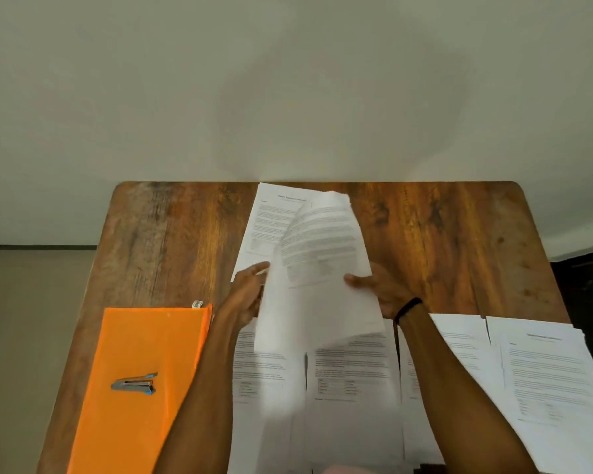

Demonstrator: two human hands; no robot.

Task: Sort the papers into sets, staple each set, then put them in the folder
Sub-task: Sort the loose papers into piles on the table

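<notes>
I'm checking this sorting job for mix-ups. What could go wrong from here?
1. The held sheets splay loosely between the left hand and right hand; one could slip onto the piles below and mix sets.
2. The rightmost pile lies by the edge of the table and could slide off.
3. The stapler rests on the orange folder; lifting the folder could tip it off.

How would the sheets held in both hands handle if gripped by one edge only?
Probably floppy: the held sheets visibly curl and fan apart between the left hand and right hand. Likely light: the hands hold them only at the side edges. Their offset top edges suggest they may slide out of line.
</notes>
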